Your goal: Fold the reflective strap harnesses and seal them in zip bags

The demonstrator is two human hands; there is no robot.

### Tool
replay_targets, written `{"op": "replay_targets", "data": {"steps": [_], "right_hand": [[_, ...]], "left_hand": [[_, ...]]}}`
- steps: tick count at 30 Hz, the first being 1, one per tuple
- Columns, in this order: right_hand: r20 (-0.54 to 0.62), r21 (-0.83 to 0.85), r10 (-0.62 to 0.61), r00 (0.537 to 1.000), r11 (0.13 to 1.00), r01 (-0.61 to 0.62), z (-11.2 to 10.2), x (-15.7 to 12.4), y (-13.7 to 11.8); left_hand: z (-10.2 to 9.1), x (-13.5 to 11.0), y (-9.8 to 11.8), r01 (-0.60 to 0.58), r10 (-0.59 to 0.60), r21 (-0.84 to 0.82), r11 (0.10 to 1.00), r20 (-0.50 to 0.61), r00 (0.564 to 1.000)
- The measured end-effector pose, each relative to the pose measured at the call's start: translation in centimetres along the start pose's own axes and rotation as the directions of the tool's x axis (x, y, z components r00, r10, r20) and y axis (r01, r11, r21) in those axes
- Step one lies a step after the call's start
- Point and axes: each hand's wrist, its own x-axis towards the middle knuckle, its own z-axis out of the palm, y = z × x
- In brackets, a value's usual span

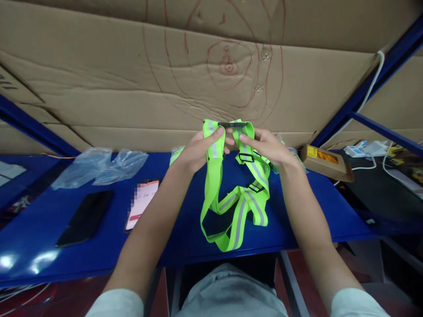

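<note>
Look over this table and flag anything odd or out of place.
The cardboard behind the table carries rough red rings, like a hand-drawn target, which looks odd above a work surface. No spill shows.

Cardboard (99,88) blocks the back. Straps (238,220) crowd the middle. Left: plastic bag (87,169) at rear; bare desk (114,224) lane between black phone (86,218) and lit phone (144,201). Right: room beside right forearm (306,207), box (322,160) in the way at rear.

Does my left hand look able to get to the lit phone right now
Probably yes, if your left hand releases the green strap: the lit phone lies face up nearby, with nothing visible on top.
</note>
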Motion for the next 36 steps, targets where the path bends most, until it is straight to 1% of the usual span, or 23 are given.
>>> {"op": "replay_targets", "data": {"steps": [1, 2, 4, 5, 6, 7, 9, 10, 12, 14, 16, 17, 18, 20, 21, 22, 25, 26, 27, 29, 32, 34, 36], "right_hand": [[-0.075, -0.152, -0.054, 0.996, 0.987, 0.042, 0.3, -0.1, -0.2], [-0.170, -0.298, -0.120, 0.978, 0.952, 0.065, 0.7, -0.2, -0.4], [-0.353, -0.491, -0.253, 0.901, 0.869, 0.052, 1.4, -0.4, -0.8], [-0.410, -0.518, -0.293, 0.864, 0.854, 0.044, 1.6, -0.4, -0.9], [-0.438, -0.494, -0.299, 0.848, 0.868, 0.051, 1.7, -0.4, -1.0], [-0.440, -0.421, -0.272, 0.856, 0.904, 0.070, 1.8, -0.4, -1.0], [-0.388, -0.186, -0.166, 0.907, 0.978, 0.100, 1.6, -0.1, -0.7], [-0.356, -0.067, -0.117, 0.927, 0.993, 0.099, 1.4, 0.1, -0.4], [-0.321, 0.105, -0.041, 0.946, 0.991, 0.078, 1.2, 0.4, 0.1], [-0.291, 0.187, 0.005, 0.957, 0.981, 0.052, 1.1, 0.7, 0.6], [-0.264, 0.185, 0.004, 0.964, 0.982, 0.047, 1.1, 1.0, 1.0], [-0.274, 0.136, -0.026, 0.961, 0.989, 0.065, 1.1, 1.1, 1.3], [-0.306, 0.054, -0.077, 0.949, 0.994, 0.098, 1.1, 1.2, 1.5], [-0.387, -0.121, -0.191, 0.902, 0.980, 0.156, 1.0, 1.3, 2.0], [-0.400, -0.165, -0.223, 0.889, 0.972, 0.169, 0.8, 1.3, 2.1], [-0.379, -0.169, -0.225, 0.897, 0.970, 0.172, 0.7, 1.3, 2.2], [-0.162, -0.042, -0.121, 0.979, 0.992, 0.116, 0.3, 1.2, 2.3], [-0.109, -0.006, -0.092, 0.990, 0.996, 0.092, 0.2, 1.1, 2.3], [-0.098, 0.020, -0.075, 0.992, 0.997, 0.077, 0.3, 1.1, 2.3], [-0.172, 0.076, -0.064, 0.983, 0.994, 0.078, 0.6, 1.1, 2.3], [-0.306, 0.173, -0.024, 0.952, 0.982, 0.080, 2.0, 1.2, 2.4], [-0.360, 0.265, 0.023, 0.933, 0.961, 0.079, 3.2, 1.2, 2.4], [-0.392, 0.327, 0.035, 0.919, 0.939, 0.103, 4.2, 1.3, 2.3]], "left_hand": [[0.1, 0.0, -0.1, -0.026, 0.026, 0.020, 0.999, 0.013, 1.000], [0.1, 0.0, -0.2, -0.064, 0.063, 0.034, 0.997, 0.019, 0.998], [0.3, 0.2, -0.6, -0.150, 0.150, 0.035, 0.988, 0.010, 0.989], [0.3, 0.2, -0.7, -0.181, 0.181, 0.020, 0.983, 0.004, 0.983], [0.4, 0.3, -0.9, -0.201, 0.201, -0.003, 0.980, 0.003, 0.980], [0.5, 0.3, -1.0, -0.212, 0.212, -0.026, 0.977, 0.004, 0.977], [0.6, 0.3, -1.0, -0.221, 0.221, -0.041, 0.974, -0.001, 0.975], [0.6, 0.3, -1.0, -0.229, 0.229, -0.028, 0.973, -0.011, 0.973], [0.7, 0.2, -0.9, -0.236, 0.236, 0.003, 0.972, -0.016, 0.972], [0.6, 0.1, -0.9, -0.193, 0.193, -0.008, 0.981, 0.032, 0.981], [0.6, 0.2, -1.1, -0.145, 0.149, -0.049, 0.988, 0.081, 0.986], [0.5, 0.2, -1.1, -0.133, 0.139, -0.068, 0.989, 0.090, 0.986], [0.5, 0.3, -1.2, -0.130, 0.137, -0.082, 0.988, 0.087, 0.987], [0.4, 0.3, -1.3, -0.133, 0.140, -0.100, 0.986, 0.072, 0.987], [0.4, 0.3, -1.4, -0.136, 0.144, -0.107, 0.985, 0.072, 0.987], [0.3, 0.3, -1.5, -0.144, 0.153, -0.110, 0.983, 0.075, 0.985], [0.3, 0.3, -1.6, -0.173, 0.180, -0.072, 0.982, 0.098, 0.979], [0.4, 0.2, -1.6, -0.182, 0.187, -0.053, 0.982, 0.100, 0.977], [0.6, 0.2, -1.7, -0.188, 0.191, -0.039, 0.981, 0.093, 0.977], [1.0, 0.2, -1.7, -0.196, 0.198, -0.040, 0.980, 0.055, 0.979], [1.7, 0.1, -1.5, -0.199, 0.200, -0.072, 0.977, 0.000, 0.980], [1.9, 0.0, -1.5, -0.160, 0.160, -0.081, 0.984, -0.008, 0.987], [1.9, 0.0, -1.6, -0.123, 0.121, -0.079, 0.989, -0.022, 0.992]]}}
